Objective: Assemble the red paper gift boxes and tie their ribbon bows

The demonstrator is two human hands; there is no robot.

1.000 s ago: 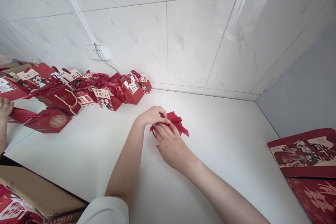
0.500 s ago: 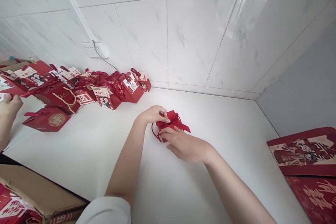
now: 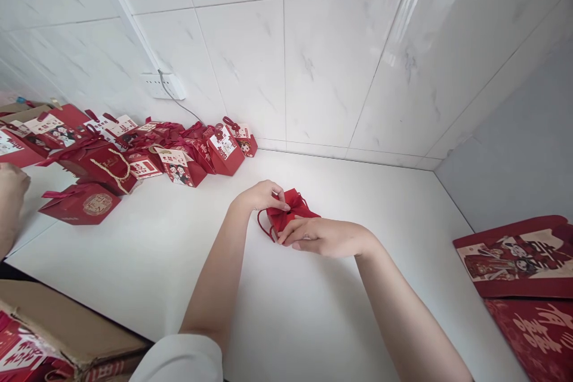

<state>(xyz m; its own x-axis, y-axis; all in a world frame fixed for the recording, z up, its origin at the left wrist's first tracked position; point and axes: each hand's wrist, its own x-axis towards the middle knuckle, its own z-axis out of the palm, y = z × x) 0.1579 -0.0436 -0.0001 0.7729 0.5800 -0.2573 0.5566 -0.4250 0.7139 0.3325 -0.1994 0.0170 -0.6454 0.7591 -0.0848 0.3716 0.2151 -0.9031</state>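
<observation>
A small red gift box point(image 3: 278, 218) sits on the white table, topped by a red ribbon bow point(image 3: 299, 208). My left hand point(image 3: 264, 196) pinches the ribbon near the bow's knot, thumb and fingers closed. Over the front of the box lies my right hand point(image 3: 326, 236), its fingers loosely stretched and apart, fingertips close to the box's lower left edge. Whether they touch the thin red cord point(image 3: 263, 224) looping out on that side, I cannot tell. The right hand hides much of the box's front.
Several decorated red gift boxes point(image 3: 181, 167) crowd the table's back left along the tiled wall. Another person's hand point(image 3: 12, 185) is at the left edge. A cardboard carton point(image 3: 58, 316) stands front left. Red printed bags point(image 3: 514, 256) lie at the right edge, and a socket point(image 3: 162, 86) is on the wall.
My right hand has shifted slightly up and right, turning flatter, and its fingers have come off the bow toward the box's front. My left hand holds still. The other person's hand moved slightly left.
</observation>
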